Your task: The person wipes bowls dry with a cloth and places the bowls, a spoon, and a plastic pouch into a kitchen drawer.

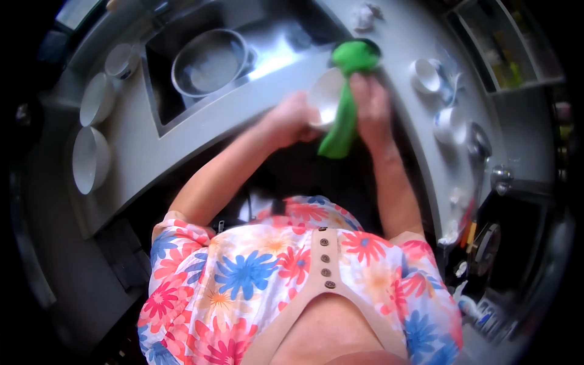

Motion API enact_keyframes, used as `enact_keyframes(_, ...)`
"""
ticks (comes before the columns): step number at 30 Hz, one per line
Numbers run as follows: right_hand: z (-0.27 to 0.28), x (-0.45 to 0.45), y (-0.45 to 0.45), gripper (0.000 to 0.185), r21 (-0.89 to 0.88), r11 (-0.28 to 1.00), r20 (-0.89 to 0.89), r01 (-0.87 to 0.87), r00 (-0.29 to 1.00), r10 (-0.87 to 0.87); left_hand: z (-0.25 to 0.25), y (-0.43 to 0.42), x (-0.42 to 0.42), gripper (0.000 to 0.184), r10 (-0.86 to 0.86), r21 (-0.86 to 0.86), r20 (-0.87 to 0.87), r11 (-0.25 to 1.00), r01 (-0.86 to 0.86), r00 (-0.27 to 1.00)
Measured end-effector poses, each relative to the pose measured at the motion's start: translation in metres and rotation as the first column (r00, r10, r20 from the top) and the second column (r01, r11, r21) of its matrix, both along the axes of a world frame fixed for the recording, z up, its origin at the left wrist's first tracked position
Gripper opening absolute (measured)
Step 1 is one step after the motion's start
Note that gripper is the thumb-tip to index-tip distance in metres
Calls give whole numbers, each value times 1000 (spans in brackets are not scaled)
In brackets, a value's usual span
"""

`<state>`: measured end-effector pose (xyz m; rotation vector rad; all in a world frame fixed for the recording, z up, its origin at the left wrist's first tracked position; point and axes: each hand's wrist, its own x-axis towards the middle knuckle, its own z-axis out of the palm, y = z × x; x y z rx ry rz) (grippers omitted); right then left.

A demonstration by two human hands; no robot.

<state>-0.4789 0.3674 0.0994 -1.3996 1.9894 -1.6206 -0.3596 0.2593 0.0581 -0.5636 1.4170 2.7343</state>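
Observation:
My left hand (293,119) is closed on the near left side of a white bowl (327,100), which is tilted so that its inside shows. In my right hand (372,108) is a bright green cloth (342,131), pressed against the bowl's right side. One end of the cloth hangs below the bowl and a bunched part rises above my fingers. Both hands are a little blurred, and the right fingertips are partly hidden by the cloth. The bowl is held over the front edge of the counter (243,115).
A sink (157,100) with a large metal basin (213,67) inside lies ahead to the left. Several white bowls (91,159) line the left counter. On the right counter are a white cup (426,76), another white bowl (450,126) and a crumpled whitish thing (366,16) farther back.

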Motion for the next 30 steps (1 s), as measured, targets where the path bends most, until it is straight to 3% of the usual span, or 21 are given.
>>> enact_keyframes(1, 5, -14, 10, 26, 61, 990, 332, -123, 938, 96, 0, 5, -6, 18, -26, -117, 35, 993, 30, 999)
enact_keyframes(2, 8, -24, 19, 25, 34, 970, 487, -240, 852, 194, 9, 12, -12, 25, -28, -359, 125, 930, 72, 992)
enact_keyframes(3, 2, -35, 26, 26, 27, 955, 642, -296, 738, 210, 14, 19, -17, 27, -23, -457, 132, 886, 81, 991)
enact_keyframes(5, 2, -46, 44, 26, 98, 922, 703, -376, 682, 203, 20, 33, -24, 29, -4, -637, 140, 765, 93, 990)
enact_keyframes(8, -19, -59, 61, 26, 224, 851, 557, -476, 779, 289, -1, 38, -35, 29, -83, -925, 9, 379, 40, 996)
enact_keyframes(9, -27, -63, 63, 25, 295, 829, 399, -475, 849, 345, -3, 39, -39, 29, -125, -970, -21, 244, 10, 992)
enact_keyframes(10, -36, -68, 64, 22, 407, 813, 243, -417, 907, 344, -1, 41, -45, 22, -157, -974, 136, 159, 161, 978)
enact_keyframes(11, -43, -72, 64, 20, 507, 793, 81, -339, 934, 347, 0, 45, -49, 20, -145, -977, 167, 112, 184, 975)
enact_keyframes(14, -55, -81, 57, 20, 555, 824, -146, -115, 961, 233, 11, 50, -63, 12, -100, -967, 246, -95, 237, 964)
enact_keyframes(19, -98, -67, 65, 26, 484, 865, -94, 129, 991, -96, 10, 54, -76, 14, -74, -915, 350, -240, 324, 934)
enact_keyframes(21, -129, -57, 68, 25, 376, 915, 393, 147, 869, -301, 7, 58, -74, 25, -9, -922, 296, -264, 283, 955)
enact_keyframes(22, -134, -50, 71, 24, 207, 976, 793, 67, 572, -207, 3, 59, -73, 28, 25, -936, 237, -261, 236, 971)
enact_keyframes(23, -138, -46, 70, 23, 80, 994, 909, 80, 403, -106, -2, 58, -74, 32, 63, -947, 176, -260, 187, 982)
enact_keyframes(25, -151, -47, 63, 23, 82, 974, 900, 210, 405, -163, -16, 58, -76, 37, 103, -965, 123, -218, 143, 987)
enact_keyframes(27, -145, -59, 66, 22, 212, 938, 442, 275, 829, -342, -31, 52, -77, 38, 135, -983, 14, -177, 38, 991)
enact_keyframes(28, -141, -67, 67, 21, 260, 907, 127, 331, 920, -372, -36, 46, -79, 36, 123, -995, -25, -102, -13, 992)
enact_keyframes(29, -139, -79, 67, 19, 279, 900, -143, 336, 941, -307, -32, 44, -83, 34, 71, -992, 54, -112, 62, 996)
enact_keyframes(30, -125, -83, 66, 17, 362, 884, -227, 297, 947, -225, -21, 42, -87, 32, 28, -983, 135, -125, 137, 990)
